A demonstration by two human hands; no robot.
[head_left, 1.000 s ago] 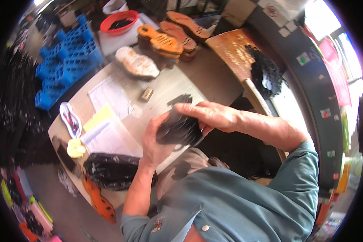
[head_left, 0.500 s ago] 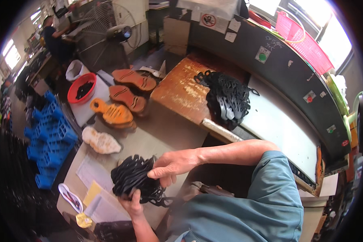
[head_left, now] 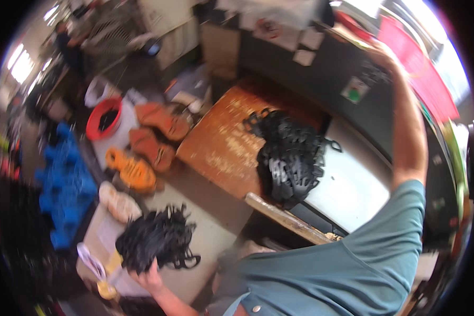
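A thick bundle of black looped straps (head_left: 155, 237) is held over the near left table, with my left hand (head_left: 148, 275) closed around its lower end. Loose loops hang out on its right side. My right hand (head_left: 382, 55) is stretched far up to the top ledge of the dark machine, close to a red tray (head_left: 353, 26) and a pink plastic basket (head_left: 413, 63). Motion smears its fingers, so whether it grips anything there is unclear. A second heap of similar black straps (head_left: 292, 158) lies across a worn brown board (head_left: 221, 142) and the white machine bed (head_left: 353, 184).
On the left table sit orange-brown sole-shaped pieces (head_left: 152, 150), a yellow-orange one (head_left: 134, 171), a pale one (head_left: 120, 203) and a red bowl (head_left: 91, 124) with black bits. Blue plastic crates (head_left: 66, 184) stand beyond. A person (head_left: 71, 50) works far left near a fan.
My right hand has let go of the strap bundle and swung up and right to the machine's ledge. My left hand keeps the bundle, now slightly lower and further left in view.
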